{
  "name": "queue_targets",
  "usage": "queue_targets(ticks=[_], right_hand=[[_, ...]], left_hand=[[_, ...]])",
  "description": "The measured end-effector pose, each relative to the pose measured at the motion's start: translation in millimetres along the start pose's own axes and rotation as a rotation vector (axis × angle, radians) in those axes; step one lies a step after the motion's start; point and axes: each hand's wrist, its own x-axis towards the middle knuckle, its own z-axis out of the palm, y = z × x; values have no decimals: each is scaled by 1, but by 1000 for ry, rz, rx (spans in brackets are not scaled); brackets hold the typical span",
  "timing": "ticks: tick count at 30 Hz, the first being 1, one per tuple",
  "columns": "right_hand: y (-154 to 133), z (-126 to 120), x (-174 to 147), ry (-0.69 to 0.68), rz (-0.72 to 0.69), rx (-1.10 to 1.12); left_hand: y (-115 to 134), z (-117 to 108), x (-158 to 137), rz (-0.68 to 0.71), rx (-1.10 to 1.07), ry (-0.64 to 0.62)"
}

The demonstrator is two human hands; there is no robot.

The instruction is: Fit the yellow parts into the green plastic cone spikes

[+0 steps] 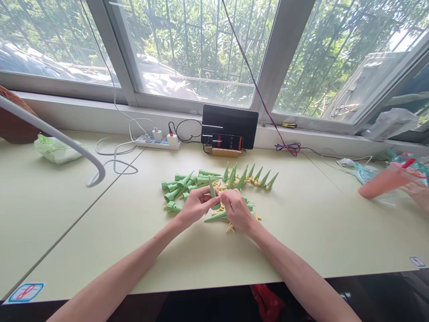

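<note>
A slender, tapering cone of matte light-green plastic (212, 190) is held nearly upright above the pale yellow-green tabletop (308, 241), its narrow tip pointed up and leaned slightly to the left, its wide end turned down. It is gripped by the left hand (196, 205), whose thumb and fingers are closed around it. The right hand (237, 209) is curled, with thumb and fingertips drawn together at the cone's right side; whether a small part is pinched there cannot be told. The wide end is partly covered by the fingers. Around the hands, short pale-yellow stick-like pieces (230, 228) are scattered. To the left, similar green cones with ribbed wide ends (172, 195) are heaped on their sides, while beyond the right hand other green cones are stood tip-up in a curved row (259, 174), yellow bits being seen at their bases. One more long green cone (216, 216) is laid just below the hands, its tip pointed left.
</note>
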Motion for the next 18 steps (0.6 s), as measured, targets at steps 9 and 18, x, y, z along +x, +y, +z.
queue_targets(ticks=[9,18], right_hand=[[3,2,-1,-4,-33,-8],[4,4,-1,28,-45,-31]], left_hand=[[-1,2,0,-35,-67,-13],[4,7,-2,25,-79,9]])
